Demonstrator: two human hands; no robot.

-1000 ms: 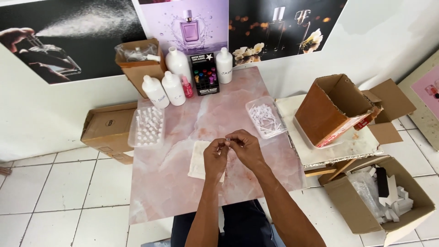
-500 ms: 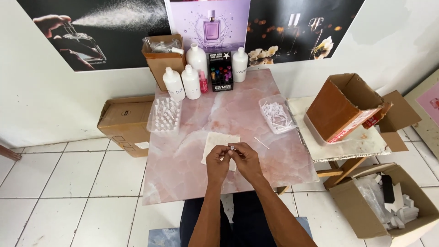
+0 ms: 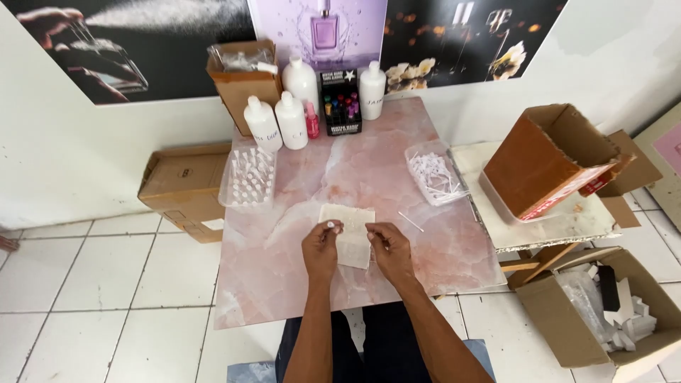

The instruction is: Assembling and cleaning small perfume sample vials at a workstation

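Left hand (image 3: 320, 248) pinches a small white piece (image 3: 330, 225) at its fingertips. Right hand (image 3: 389, 248) pinched shut, contents unclear. White cloth (image 3: 349, 230) between them, near counter (image 3: 284, 284) front edge.

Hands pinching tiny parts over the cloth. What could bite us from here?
Left hand pinches a small white piece over the cloth; if dropped it could roll off the pink table. The thin tube lies loose beside the right hand; a sweep may knock it off.

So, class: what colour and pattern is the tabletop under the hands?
Pale pink with white marble-like veining, on the tabletop; the head view shows it.
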